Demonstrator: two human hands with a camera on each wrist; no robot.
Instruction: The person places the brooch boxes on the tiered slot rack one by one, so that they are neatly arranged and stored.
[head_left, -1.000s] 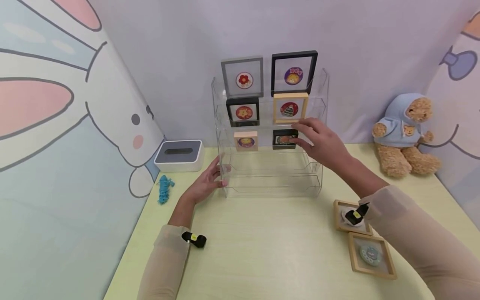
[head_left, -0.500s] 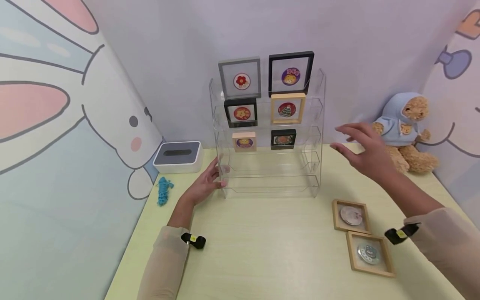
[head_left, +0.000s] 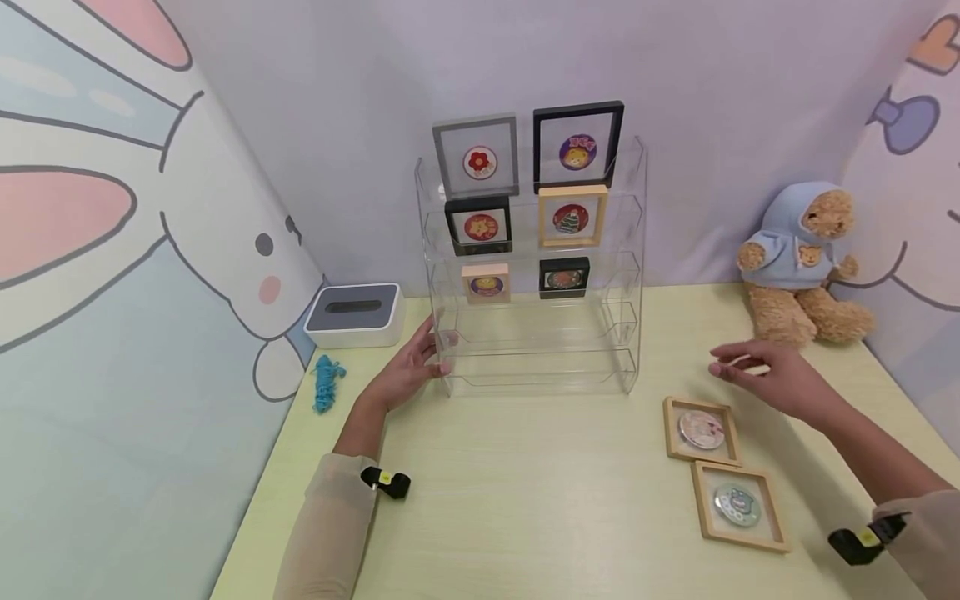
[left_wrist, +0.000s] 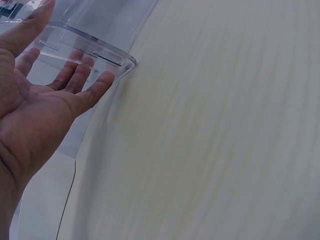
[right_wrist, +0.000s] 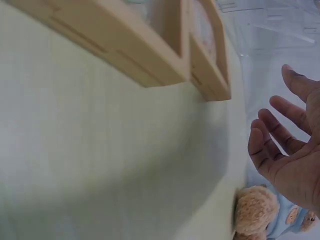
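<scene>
My left hand rests on the left side of a clear acrylic tiered rack, its fingers extended along the panel in the left wrist view. Framed round badges stand on the rack: a grey frame and a large black one on top, a small black frame and a light wood one below, then a pale frame and a small black one. My right hand hovers with bent, relaxed fingers, holding nothing. Nearby lie two wooden frames with badges, the upper frame and lower frame.
Behind my right hand sits a teddy bear in a blue hoodie. Left of the rack stand a white-and-grey tissue box and a bundle of blue cord. A rabbit-printed wall flanks the table.
My right hand has left the small black frame on the third tier, swung right and come down beside the wooden frames. My left hand stays at the rack.
</scene>
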